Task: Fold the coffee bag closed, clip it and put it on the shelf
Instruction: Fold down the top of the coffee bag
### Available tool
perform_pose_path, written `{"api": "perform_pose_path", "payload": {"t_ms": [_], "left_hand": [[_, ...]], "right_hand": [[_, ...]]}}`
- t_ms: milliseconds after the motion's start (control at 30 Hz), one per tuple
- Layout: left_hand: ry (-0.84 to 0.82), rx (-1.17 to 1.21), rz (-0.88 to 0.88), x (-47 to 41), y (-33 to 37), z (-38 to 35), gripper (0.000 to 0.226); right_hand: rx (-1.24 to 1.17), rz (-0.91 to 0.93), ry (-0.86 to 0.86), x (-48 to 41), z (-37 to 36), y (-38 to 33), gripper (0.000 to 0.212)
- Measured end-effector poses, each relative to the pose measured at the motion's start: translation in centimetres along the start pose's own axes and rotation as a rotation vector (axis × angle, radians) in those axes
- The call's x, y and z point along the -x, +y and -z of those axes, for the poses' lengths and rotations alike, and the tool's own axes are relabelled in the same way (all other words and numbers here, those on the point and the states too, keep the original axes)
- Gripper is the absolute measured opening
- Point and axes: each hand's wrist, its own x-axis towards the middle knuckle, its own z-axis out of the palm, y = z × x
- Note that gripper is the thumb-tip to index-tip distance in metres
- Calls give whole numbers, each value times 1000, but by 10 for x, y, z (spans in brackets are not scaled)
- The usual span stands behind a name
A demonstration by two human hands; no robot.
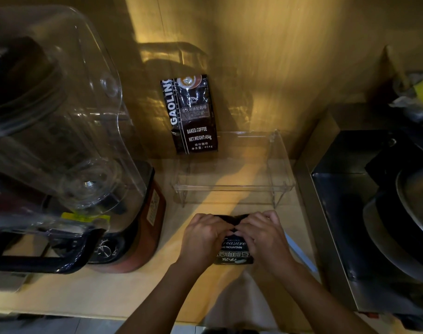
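Observation:
A small dark coffee bag [234,251] with white lettering stands on the wooden counter in front of me. My left hand [202,236] grips its top from the left and my right hand [263,233] grips it from the right, fingertips meeting over the bag's upper edge, which is bent over. Just behind the hands stands a clear acrylic shelf [232,188]. A larger black coffee bag [192,114] leans against the back wall at the shelf's left rear. A pale blue strip [299,253], perhaps a clip, lies right of my right hand.
A big blender with a clear sound hood [61,141] and red-brown base [143,227] fills the left. A steel appliance [355,213] with dark pans on it stands at the right. The wooden counter's front edge [85,312] runs along the bottom.

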Motion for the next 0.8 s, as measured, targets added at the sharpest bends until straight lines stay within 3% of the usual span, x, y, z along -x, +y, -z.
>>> {"api": "perform_pose_path", "payload": {"t_ms": [300,500,800], "left_hand": [[-21,43,10,3,-11,4,18],[-84,218,170,-2,-14,3,23],[-46,260,241,-4,-9,0,9]], "right_hand": [[-65,-31,-14,2,0,3,25],[-249,-159,-152,-4,3,12,12],[-279,-196,-137,-3,2,18,6]]}}
